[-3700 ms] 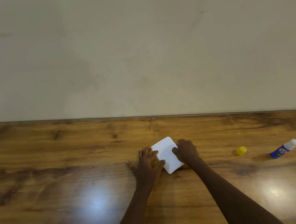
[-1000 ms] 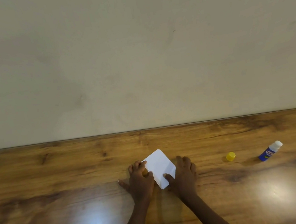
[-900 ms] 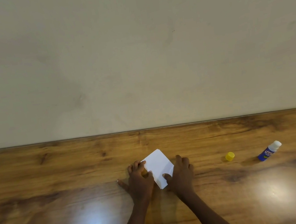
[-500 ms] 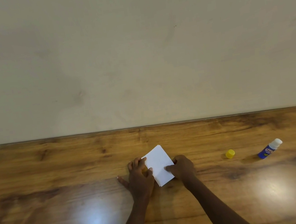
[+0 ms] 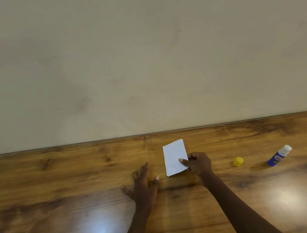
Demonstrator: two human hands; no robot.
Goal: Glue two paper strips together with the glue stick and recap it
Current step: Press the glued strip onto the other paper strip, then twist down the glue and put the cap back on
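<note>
Wooden table (image 5: pixel 58 180) against a plain wall: the gluing looks finished, the recapping is not yet done.
The right hand (image 5: pixel 198 163) pinches the white paper (image 5: pixel 173 156) at its right edge, thumb on top; I cannot tell whether both strips lie stacked there. The left hand (image 5: pixel 143 183) rests spread flat just beside it, holding nothing. The glue stick (image 5: pixel 279 156) lies uncapped at far right, with the yellow cap (image 5: pixel 238 161) apart from it. The likely next move is to fetch both and seat the cap squarely.

The left hand (image 5: pixel 143 183) came off the white rectangular paper (image 5: pixel 174 157) and spread flat on the wooden table (image 5: pixel 58 180). The right hand (image 5: pixel 197 163) pinched the paper's edge and turned it straighter.
</note>
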